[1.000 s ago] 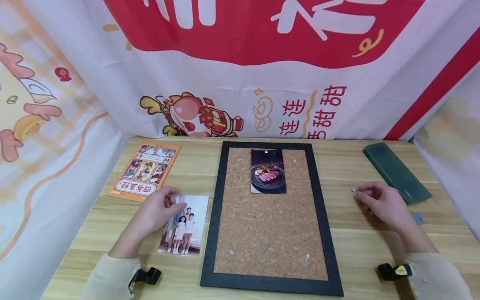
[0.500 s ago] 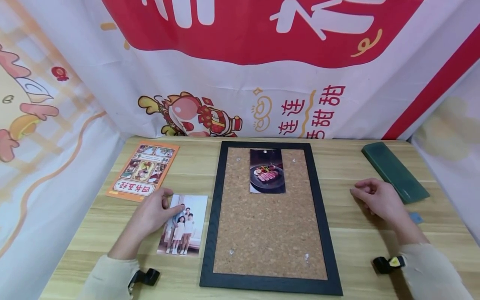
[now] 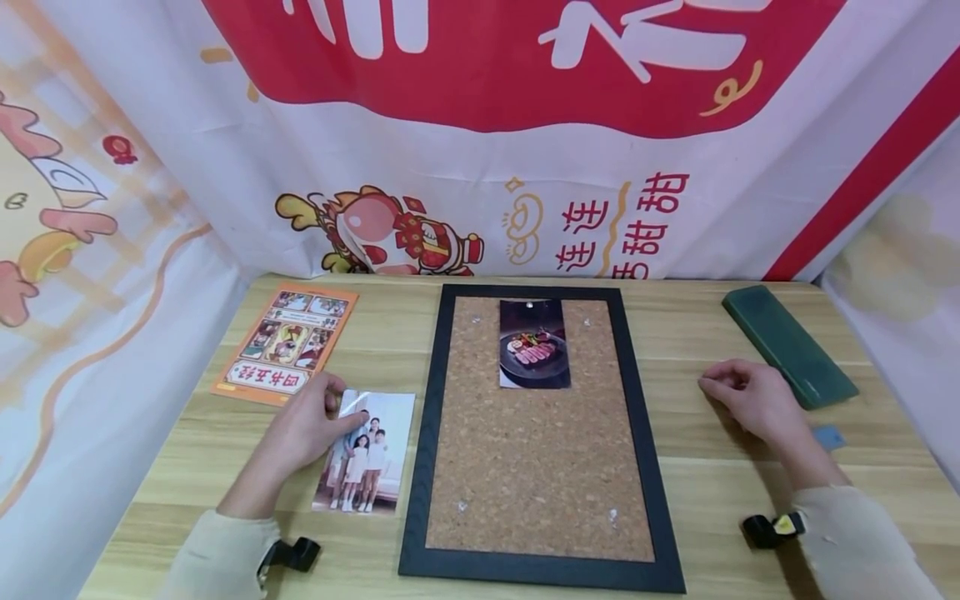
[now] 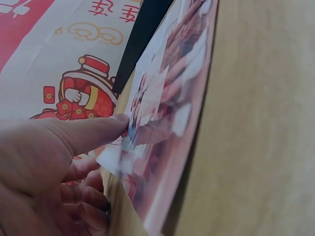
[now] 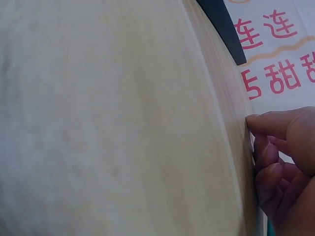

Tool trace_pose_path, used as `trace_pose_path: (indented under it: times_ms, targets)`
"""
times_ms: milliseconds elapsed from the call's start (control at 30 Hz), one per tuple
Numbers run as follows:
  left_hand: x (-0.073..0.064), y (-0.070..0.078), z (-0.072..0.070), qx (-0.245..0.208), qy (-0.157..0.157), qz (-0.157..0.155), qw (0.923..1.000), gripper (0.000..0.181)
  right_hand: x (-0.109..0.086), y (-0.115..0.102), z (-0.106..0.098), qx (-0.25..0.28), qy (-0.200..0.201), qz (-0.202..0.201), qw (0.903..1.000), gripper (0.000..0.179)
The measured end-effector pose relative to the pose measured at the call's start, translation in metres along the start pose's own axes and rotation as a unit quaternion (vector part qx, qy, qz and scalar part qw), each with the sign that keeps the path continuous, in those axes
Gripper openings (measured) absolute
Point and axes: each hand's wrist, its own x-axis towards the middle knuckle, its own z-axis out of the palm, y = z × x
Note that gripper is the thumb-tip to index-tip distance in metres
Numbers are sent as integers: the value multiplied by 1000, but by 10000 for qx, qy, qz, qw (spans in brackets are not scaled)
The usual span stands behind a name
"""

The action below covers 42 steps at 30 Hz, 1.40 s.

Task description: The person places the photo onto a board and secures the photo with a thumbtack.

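Observation:
My left hand (image 3: 312, 422) pinches the upper left edge of a family photo (image 3: 390, 471), thumb on its face and fingers curled at the edge. The left wrist view shows this photo (image 4: 170, 123) close up, beside the thumb of my left hand (image 4: 54, 152). On the right, my right hand (image 3: 757, 402) is low over the table, thumb and forefinger pinched together; the small shiny pin seen there earlier is hidden now. Between the hands lies a black-framed cork board (image 3: 540, 475). A photo of a meat dish (image 3: 534, 343) is pinned at its top by a pin (image 3: 529, 305).
An orange printed booklet (image 3: 288, 342) lies beyond my left hand. At the right, a dark green case (image 3: 791, 346) lies beside my right hand, with a small blue piece (image 3: 829, 437) near the wrist. Clear bits show near the cork's corners. A printed cloth (image 3: 480, 200) hangs behind the table.
The shiny pin at my right fingertips has gone out of sight as the hand turned and shifted slightly left. The left hand and family photo have barely moved.

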Motion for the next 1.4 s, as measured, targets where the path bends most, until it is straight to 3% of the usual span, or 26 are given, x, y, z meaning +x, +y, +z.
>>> trace_pose_path:
  times_ms: [400, 567, 800, 967, 1400]
  targets:
    - [-7, 0, -1, -182, -54, 178, 9997, 56, -4, 3, 1, 61, -36, -30, 10000, 36]
    - [-10, -4, -5, -303, -100, 403, 9987, 58, -10, 1, 0, 292, -3, -120, 9995, 34]
    - [-14, -14, -8, -680, -111, 773, 9946, 33, -16, -2, 1, 693, 189, -343, 9968, 28]
    - [-18, -17, -11, -936, -197, 803, 9922, 23, -18, -6, 3, 995, 270, -373, 9940, 28]
    - [-24, -27, -24, -1528, -407, 1018, 9822, 39, -23, -18, -1, 779, 526, -589, 9938, 34]
